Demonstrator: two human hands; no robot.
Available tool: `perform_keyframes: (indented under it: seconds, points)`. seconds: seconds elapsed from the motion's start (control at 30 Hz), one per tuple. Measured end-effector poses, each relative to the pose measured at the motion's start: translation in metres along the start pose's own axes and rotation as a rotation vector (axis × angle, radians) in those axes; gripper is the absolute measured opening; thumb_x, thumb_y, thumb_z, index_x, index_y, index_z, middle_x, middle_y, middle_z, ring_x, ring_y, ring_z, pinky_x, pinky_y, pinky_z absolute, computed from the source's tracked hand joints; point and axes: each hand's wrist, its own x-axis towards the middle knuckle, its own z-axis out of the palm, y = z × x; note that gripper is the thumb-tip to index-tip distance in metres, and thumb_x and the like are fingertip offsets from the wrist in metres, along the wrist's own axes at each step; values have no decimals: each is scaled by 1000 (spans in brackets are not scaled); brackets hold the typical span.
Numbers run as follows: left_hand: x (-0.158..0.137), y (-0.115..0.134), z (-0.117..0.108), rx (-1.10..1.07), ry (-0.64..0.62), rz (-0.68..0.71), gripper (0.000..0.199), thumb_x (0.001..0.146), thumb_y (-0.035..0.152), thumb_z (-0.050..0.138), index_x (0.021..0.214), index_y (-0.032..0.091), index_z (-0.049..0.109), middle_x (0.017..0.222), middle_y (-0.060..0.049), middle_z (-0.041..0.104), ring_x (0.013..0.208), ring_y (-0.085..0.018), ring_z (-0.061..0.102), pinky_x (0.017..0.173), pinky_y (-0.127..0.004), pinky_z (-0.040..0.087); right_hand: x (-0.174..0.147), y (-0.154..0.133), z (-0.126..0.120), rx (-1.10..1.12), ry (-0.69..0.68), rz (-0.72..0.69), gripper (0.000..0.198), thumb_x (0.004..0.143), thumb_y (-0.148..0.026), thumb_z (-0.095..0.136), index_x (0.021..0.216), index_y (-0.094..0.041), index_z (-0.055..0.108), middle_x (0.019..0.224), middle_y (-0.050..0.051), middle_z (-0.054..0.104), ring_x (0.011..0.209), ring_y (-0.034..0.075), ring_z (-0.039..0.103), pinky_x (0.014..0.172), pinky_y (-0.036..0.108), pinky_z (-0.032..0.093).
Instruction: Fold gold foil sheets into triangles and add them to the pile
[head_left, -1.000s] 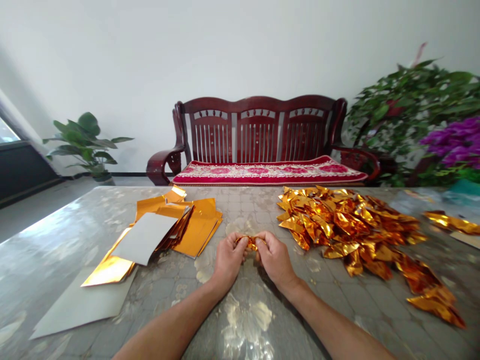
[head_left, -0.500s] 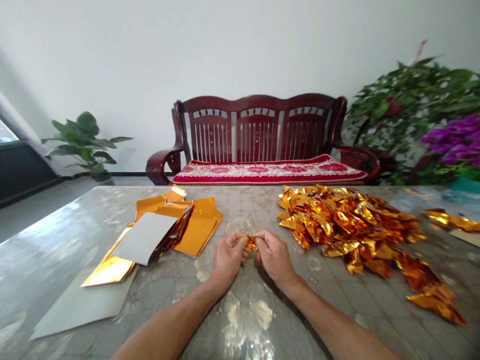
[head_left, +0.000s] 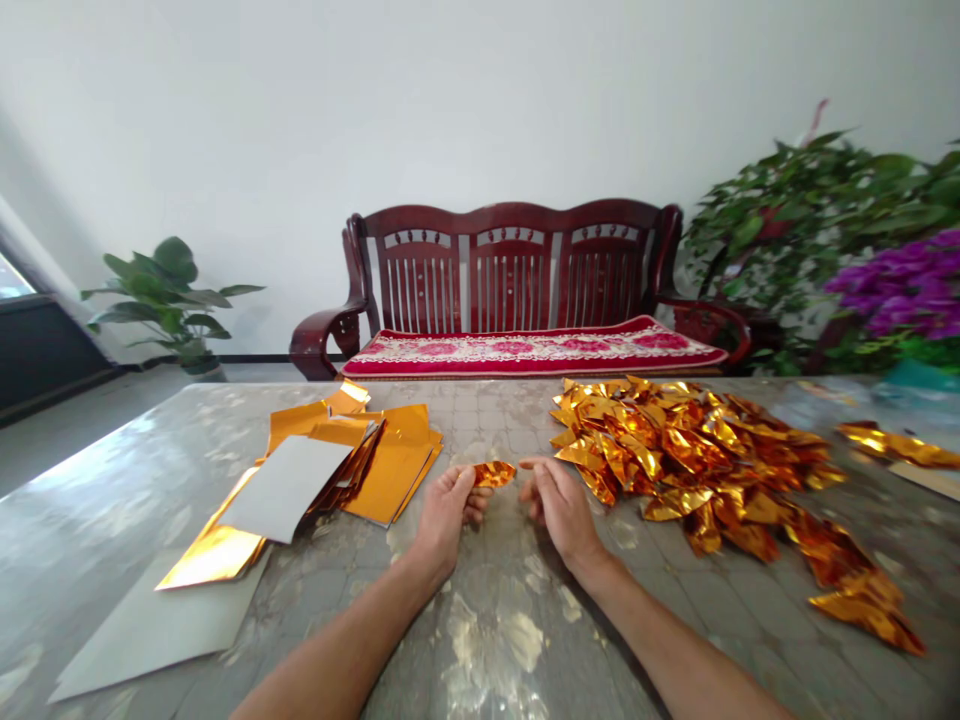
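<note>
The left end of the folded foil piece (head_left: pixel 495 474) is lost to us inside the left hand (head_left: pixel 444 505), and we cannot make out all the curled fingers of the right hand (head_left: pixel 562 505). The bottom edge cuts off both forearms (head_left: pixel 349 635); the right edge crops the purple flowers (head_left: pixel 907 285). We find the clear plastic (head_left: pixel 817 400) blurred, the bench (head_left: pixel 517 270) hidden low down behind the table (head_left: pixel 487 640) — and the foil pile (head_left: pixel 697 450) too tangled to count.
</note>
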Motion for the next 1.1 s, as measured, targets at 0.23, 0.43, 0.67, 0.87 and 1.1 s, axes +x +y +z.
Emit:
perform_keyframes:
  seconds: [0.23,0.43,0.67,0.87,1.1]
  points:
    - [-3,7,1,-75,-40,-123,42,66,48,79,79,12,61,61,0,64,44,-5,51,41,-15,39,-1,-7,2,-42,-7,-216,30,92,-39,51,105,-20,71,105,7,73,98,22,65,84,32,50]
    - [-6,6,4,-69,-81,-149,43,63,47,81,78,12,61,59,0,64,44,-5,53,41,-14,40,-6,-8,6,-66,6,-239,25,91,-35,54,100,-21,73,98,5,74,88,21,67,79,32,51]
    - [-8,3,5,-36,-67,-102,49,60,54,80,78,12,62,61,-1,64,46,-5,53,42,-15,41,-10,-9,6,-214,47,-298,20,91,-33,55,97,-22,72,95,4,73,90,20,66,77,30,50]
    - [-10,-1,7,66,-112,-64,50,67,60,72,81,13,61,60,1,62,45,-6,51,42,-16,39,-7,-9,6,-274,101,-309,19,91,-31,54,92,-21,71,89,5,73,85,20,66,76,30,49]
    - [-4,-5,-2,554,-35,245,38,91,52,47,95,18,64,76,-4,67,61,-15,59,56,-26,45,-8,-8,3,-360,157,-384,17,91,-28,55,87,-21,69,84,4,72,82,20,66,76,30,49]
